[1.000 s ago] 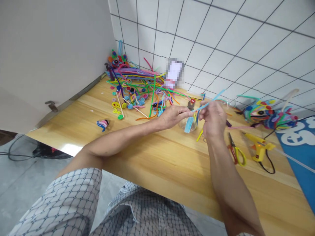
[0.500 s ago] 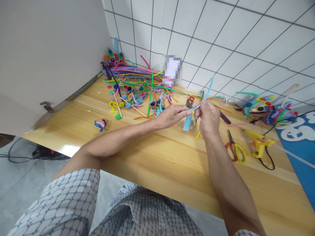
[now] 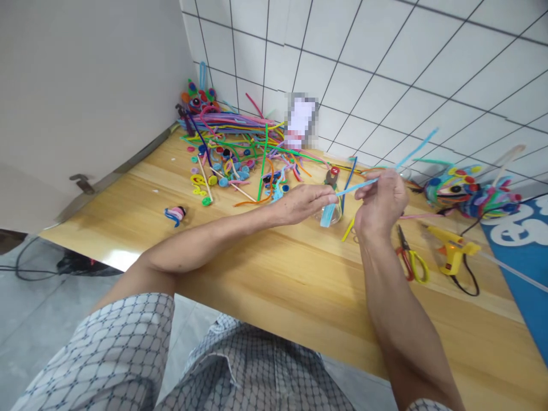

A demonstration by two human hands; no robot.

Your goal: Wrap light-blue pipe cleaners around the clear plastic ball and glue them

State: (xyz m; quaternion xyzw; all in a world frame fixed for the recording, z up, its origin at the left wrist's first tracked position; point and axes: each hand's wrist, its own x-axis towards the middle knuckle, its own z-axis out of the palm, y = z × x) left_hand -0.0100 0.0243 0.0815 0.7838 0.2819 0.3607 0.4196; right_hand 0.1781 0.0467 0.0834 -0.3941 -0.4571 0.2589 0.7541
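Note:
A light blue pipe cleaner (image 3: 358,185) stretches between my hands. My left hand (image 3: 310,202) is closed on it at one side, with a bundled light blue portion hanging below the fingertips. My right hand (image 3: 382,200) pinches it farther along, and its free end sticks up to the right toward the wall. Behind my left fingers stands a clear rounded object with a red-topped piece (image 3: 334,172), partly hidden. A yellow pipe cleaner piece (image 3: 349,229) and a dark blue pipe cleaner (image 3: 351,178) lie close by.
Many coloured pipe cleaners (image 3: 244,124) and small coiled pieces lie at the back left, beside a blurred phone (image 3: 301,121). Scissors (image 3: 414,265), a yellow glue gun (image 3: 454,249) and colourful fish-like crafts (image 3: 454,188) are to the right. A small pink-and-blue coil (image 3: 175,214) sits at left.
My right hand has slid to the right along the light blue pipe cleaner, so a longer straight stretch shows between the hands. My left hand stays nearly in place.

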